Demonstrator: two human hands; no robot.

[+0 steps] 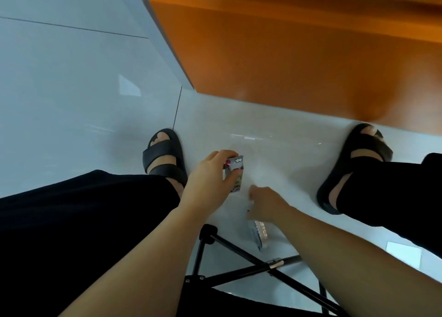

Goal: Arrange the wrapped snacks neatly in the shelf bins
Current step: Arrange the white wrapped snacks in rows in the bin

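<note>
Snack packet (235,170), silver, gripped in left hand (210,173) low over the floor (71,89), between left sandal (165,154) and right sandal (358,163); long axis points away toward the orange panel (299,65). Second wrapped packet (257,233) lies on the floor just under right hand (265,204), the nearer one; fingers turned down, grip cannot tell. Hands near, not touching. Black stool frame (239,264) crosses just beside that packet and could snag the pickup. No bins visible.

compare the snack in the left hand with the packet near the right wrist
The held snack is gripped by the left hand; the lower packet lies by the right hand, grip unclear. The held snack shows printed pictures; the lower packet only pale stripes. Both wrappers are silvery.
</note>
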